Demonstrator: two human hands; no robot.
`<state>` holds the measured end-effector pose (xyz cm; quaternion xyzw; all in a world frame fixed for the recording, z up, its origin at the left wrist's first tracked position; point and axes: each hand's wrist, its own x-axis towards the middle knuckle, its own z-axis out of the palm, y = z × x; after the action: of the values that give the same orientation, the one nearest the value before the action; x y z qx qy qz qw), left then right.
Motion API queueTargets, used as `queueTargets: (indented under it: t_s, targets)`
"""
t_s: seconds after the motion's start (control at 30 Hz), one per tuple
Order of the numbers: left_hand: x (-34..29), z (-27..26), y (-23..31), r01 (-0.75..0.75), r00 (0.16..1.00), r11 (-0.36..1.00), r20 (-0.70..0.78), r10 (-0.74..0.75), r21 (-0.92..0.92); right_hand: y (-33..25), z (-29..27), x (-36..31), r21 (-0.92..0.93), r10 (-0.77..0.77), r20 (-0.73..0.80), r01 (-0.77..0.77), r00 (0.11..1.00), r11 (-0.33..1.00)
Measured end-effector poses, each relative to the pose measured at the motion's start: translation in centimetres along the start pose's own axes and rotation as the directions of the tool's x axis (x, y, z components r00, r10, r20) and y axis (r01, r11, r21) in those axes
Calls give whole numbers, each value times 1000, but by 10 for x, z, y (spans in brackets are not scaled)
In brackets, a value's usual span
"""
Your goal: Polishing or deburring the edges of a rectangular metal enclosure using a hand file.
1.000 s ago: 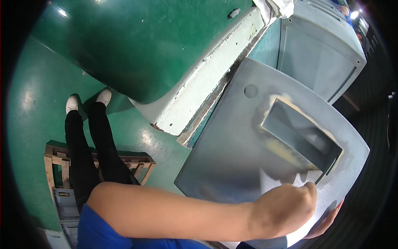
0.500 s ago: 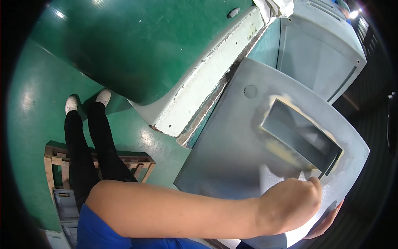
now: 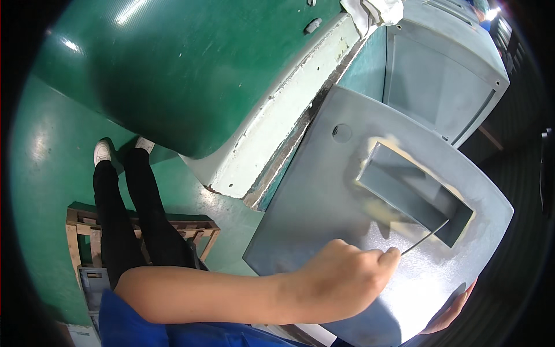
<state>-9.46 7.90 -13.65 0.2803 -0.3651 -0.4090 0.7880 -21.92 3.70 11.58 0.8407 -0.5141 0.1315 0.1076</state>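
Observation:
A grey panel (image 3: 312, 202) with curved edges leans in front of me. It has a small round recess (image 3: 341, 133) and a deep rectangular opening (image 3: 399, 196), with yellowish filler patches (image 3: 378, 211) around the opening's rim. My left hand (image 3: 352, 277) is closed, pinching a thin rod-like tool (image 3: 422, 242). The tool's far tip reaches over the opening's lower right end; its held end is hidden in my fingers. At the panel's lower right edge, my right hand (image 3: 454, 312) grips the rim, only part of its fingers showing.
A large glossy green shell (image 3: 185, 69) with a chipped white edge (image 3: 283, 110) stands upper left, a white cloth (image 3: 376, 13) on its corner. Another grey casing (image 3: 445, 75) is behind the panel. A wooden pallet (image 3: 81, 231) lies at lower left by my legs.
My left hand has drawn back left from the opening's lower right corner, so more of the thin tool shows. My right hand stays on the panel's edge. The view has shifted slightly.

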Motion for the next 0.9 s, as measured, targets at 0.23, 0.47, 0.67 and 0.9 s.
queueTargets:
  t_s: [0.23, 0.47, 0.67, 0.9]
  targets:
    - [6, -9, -8, 14, 999, 992, -36, -9, 127, 0, -3, 3, -1, 101, 33, -101, 994, 995]
    - [13, -16, -10, 176, 984, 983, 20, -177, 54, -10, -5, 6, -34, 252, 103, -249, 962, 968]
    - [32, -27, -6, 241, 967, 970, 78, -243, 37, -11, -2, -1, -95, 402, 24, -398, 915, 912]
    - [50, -32, -5, 281, 950, 959, 130, -284, 44, -16, -5, -8, -28, 395, -1, -395, 919, 918]
